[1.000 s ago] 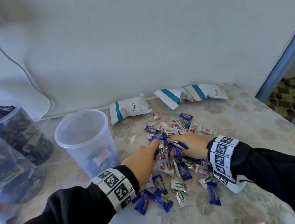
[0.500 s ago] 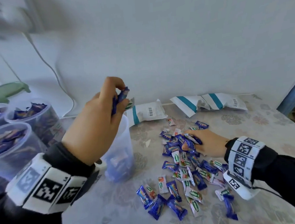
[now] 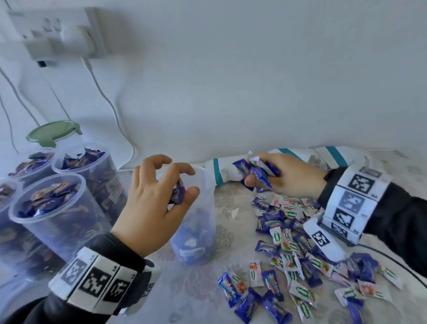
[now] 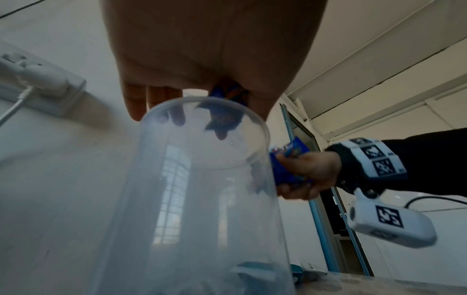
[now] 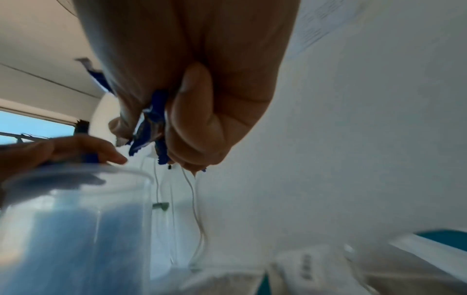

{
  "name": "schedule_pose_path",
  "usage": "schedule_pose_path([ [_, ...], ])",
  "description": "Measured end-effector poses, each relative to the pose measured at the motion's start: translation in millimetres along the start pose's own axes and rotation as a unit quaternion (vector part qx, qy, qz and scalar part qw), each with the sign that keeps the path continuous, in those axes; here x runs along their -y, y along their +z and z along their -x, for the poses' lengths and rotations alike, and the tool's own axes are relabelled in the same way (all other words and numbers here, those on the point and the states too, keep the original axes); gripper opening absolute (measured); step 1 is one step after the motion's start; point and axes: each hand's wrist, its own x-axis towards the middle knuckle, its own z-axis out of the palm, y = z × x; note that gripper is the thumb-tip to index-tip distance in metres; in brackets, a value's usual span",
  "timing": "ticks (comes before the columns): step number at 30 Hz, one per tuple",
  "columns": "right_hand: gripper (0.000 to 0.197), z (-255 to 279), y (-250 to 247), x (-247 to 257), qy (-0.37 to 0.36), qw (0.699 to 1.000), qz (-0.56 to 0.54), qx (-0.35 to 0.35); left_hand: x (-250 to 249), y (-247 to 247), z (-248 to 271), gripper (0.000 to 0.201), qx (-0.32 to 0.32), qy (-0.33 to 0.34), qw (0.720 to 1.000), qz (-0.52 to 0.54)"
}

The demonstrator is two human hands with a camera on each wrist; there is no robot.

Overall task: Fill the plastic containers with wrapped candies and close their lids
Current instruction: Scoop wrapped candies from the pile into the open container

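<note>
A clear plastic container (image 3: 206, 213) stands mid-table with blue candies in its bottom. My left hand (image 3: 187, 181) hovers over its mouth, fingers curled, a blue wrapped candy (image 3: 178, 194) pinched between thumb and fingers. The left wrist view shows that candy (image 4: 227, 93) just above the container's rim (image 4: 202, 101). My right hand (image 3: 256, 171) is raised just right of the container, gripping a bunch of blue candies (image 3: 259, 176). Their wrappers (image 5: 149, 127) stick out of the fist in the right wrist view. A pile of loose candies (image 3: 290, 245) lies on the table below the right wrist.
Several containers heaped with candies (image 3: 50, 208) stand at the left, with a green lid (image 3: 51, 131) behind them. Empty white-and-teal bags (image 3: 334, 157) lie by the wall. A wall socket (image 3: 57, 36) with hanging cables is upper left. The table's rounded edge (image 3: 421, 286) is front right.
Both hands left the candy pile. The left hand rose with candies to the container's mouth. The right hand lifted a handful and moved left toward the container.
</note>
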Motion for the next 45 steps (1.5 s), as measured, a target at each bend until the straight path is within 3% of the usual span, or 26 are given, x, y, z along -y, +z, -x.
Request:
schedule_pose_path([
  [2, 0.026, -15, -2, 18, -0.044, 0.999, 0.004, 0.004, 4, 0, 3, 0.076, 0.014, -0.012, 1.0, 0.015],
  [5, 0.034, -37, 0, 43, -0.07, 0.997, -0.002, 0.033, 11, 2, 5, 0.111, 0.01, -0.036, 0.996, 0.08],
  [9, 0.029, -61, 8, 68, -0.085, 0.991, 0.061, 0.088, 19, 7, 8, 0.132, 0.051, -0.105, 0.981, 0.153],
  [12, 0.019, -70, 14, 79, -0.059, 0.986, 0.085, 0.131, 19, 11, 10, 0.127, 0.057, -0.128, 0.972, 0.19],
  [17, 0.05, -76, 18, 85, 0.009, 0.983, 0.075, 0.165, 18, 12, 11, 0.117, 0.041, -0.137, 0.962, 0.232],
  [20, 0.047, -77, 15, 87, 0.021, 0.981, 0.085, 0.176, 17, 12, 12, 0.115, 0.038, -0.138, 0.959, 0.243],
  [23, 0.023, -78, 22, 86, -0.023, 0.995, 0.033, 0.093, 17, 12, 12, 0.113, 0.032, -0.134, 0.959, 0.246],
  [27, 0.017, -73, 51, 80, -0.087, 0.992, -0.051, -0.071, 17, 14, 12, 0.112, 0.025, -0.137, 0.957, 0.254],
  [31, 0.016, -60, 73, 68, -0.117, 0.989, -0.08, -0.051, 19, 15, 12, 0.099, -0.006, -0.1, 0.97, 0.221],
  [37, 0.025, -32, 55, 43, -0.111, 0.981, -0.138, -0.084, 9, 13, 16, 0.118, -0.048, -0.147, 0.978, 0.138],
  [39, 0.023, -20, 40, 26, -0.072, 0.982, -0.148, -0.096, -1, 9, 16, 0.108, -0.088, -0.097, 0.987, 0.096],
  [42, 0.02, -2, 18, -13, 0.043, 0.993, -0.085, -0.064, -29, 8, 17, 0.072, -0.152, 0.041, 0.984, 0.078],
  [45, 0.027, 14, 2, -65, 0.162, 0.986, 0.045, -0.013, -63, 28, 18, 0.043, -0.07, 0.125, 0.976, 0.161],
])
